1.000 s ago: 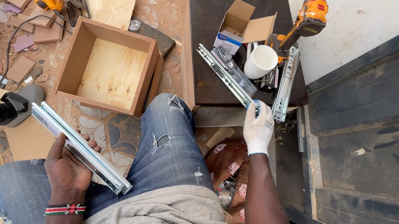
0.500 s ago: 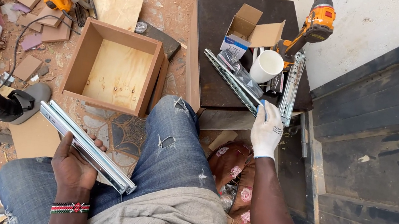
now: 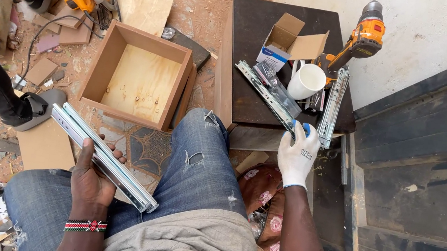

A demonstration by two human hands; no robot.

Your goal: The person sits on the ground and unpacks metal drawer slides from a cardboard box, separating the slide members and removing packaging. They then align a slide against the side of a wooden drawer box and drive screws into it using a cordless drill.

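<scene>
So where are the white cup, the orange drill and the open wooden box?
white cup (image 3: 305, 82), head view, on its outer side wall.
orange drill (image 3: 363, 37), head view, on its orange body.
wooden box (image 3: 139, 77), head view, on its pale inner floor.

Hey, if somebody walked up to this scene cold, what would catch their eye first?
Probably the long metal drawer slide gripped in the bare left hand over the knee. Next, the orange drill standing on the dark board by the wall, where the gloved right hand touches another slide.

Single head view — looking steeply down, close over the lap.
</scene>
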